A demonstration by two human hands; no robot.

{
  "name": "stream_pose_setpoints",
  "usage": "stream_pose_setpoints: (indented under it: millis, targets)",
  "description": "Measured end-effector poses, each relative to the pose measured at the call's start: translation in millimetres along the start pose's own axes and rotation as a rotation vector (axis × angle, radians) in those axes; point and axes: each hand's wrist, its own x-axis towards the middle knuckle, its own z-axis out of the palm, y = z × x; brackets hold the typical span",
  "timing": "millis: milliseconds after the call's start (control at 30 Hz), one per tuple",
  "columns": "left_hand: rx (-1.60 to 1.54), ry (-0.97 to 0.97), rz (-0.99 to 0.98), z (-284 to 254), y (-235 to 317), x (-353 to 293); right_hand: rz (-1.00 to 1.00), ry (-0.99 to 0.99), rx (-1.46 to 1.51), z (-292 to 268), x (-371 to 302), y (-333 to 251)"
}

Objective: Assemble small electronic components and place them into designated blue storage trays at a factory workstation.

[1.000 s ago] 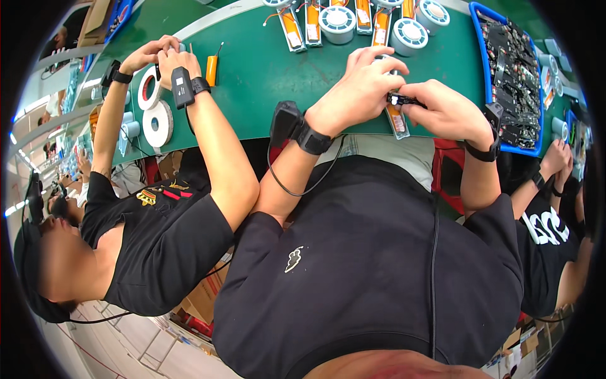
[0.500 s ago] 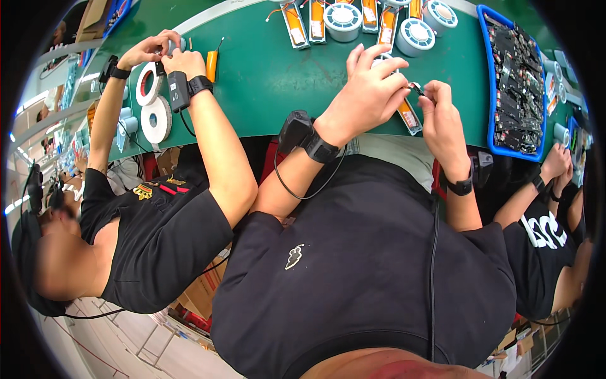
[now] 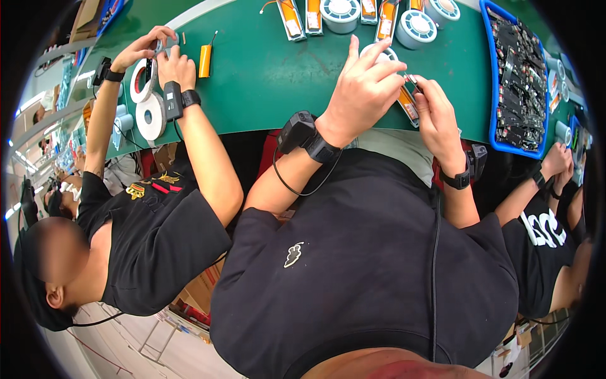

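My left hand point(image 3: 362, 88) is pinched at thumb and forefinger, its other fingers raised and spread; what lies in the pinch is too small to make out. Close to its right, my right hand point(image 3: 437, 117) grips a small dark circuit board point(image 3: 415, 83) between thumb and fingers. Thin leads seem to run by the fingertips of both hands. Below them on the table lies an orange battery in a metal tray point(image 3: 408, 106), partly covered by my left hand. Behind the left fingers a round white-grey part point(image 3: 387, 53) shows in part.
Several battery trays point(image 3: 291, 20) and round white-grey vented housings point(image 3: 416, 30) stand at the far edge. A blue bin point(image 3: 544, 120) of dark circuit boards sits right. Leftward, a co-worker's hands point(image 3: 170, 60) work beside tape rolls point(image 3: 151, 117) and a loose orange battery point(image 3: 205, 61). Another person's hands point(image 3: 555, 163) show at right.
My right hand has come slightly left, nearer my left fingertips, with the dark board still in its fingers. The view has shifted a little. The co-worker at left has turned their head.
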Motion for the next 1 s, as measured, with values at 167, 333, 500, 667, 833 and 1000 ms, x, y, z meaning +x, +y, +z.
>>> stream_pose_setpoints:
  millis: [167,333,500,667,833,1000]
  targets:
    - [0.082,-0.107,0.022,-12,7,3,-0.024,-0.008,-0.066,0,-1,0]
    - [0.171,-0.232,0.002,-27,11,9,-0.022,-0.029,-0.084,-1,1,-1]
    - [0.086,-0.056,-0.060,-17,14,9,0.061,-0.025,0.045,-2,0,1]
    - [0.124,-0.092,-0.050,-12,10,12,0.042,-0.001,0.064,1,0,0]
    - [0.238,-0.157,-0.003,-9,17,19,0.023,0.036,-0.040,5,-1,-4]
    - [0.418,-0.324,0.084,-24,24,28,0.076,0.029,-0.017,2,-3,-5]
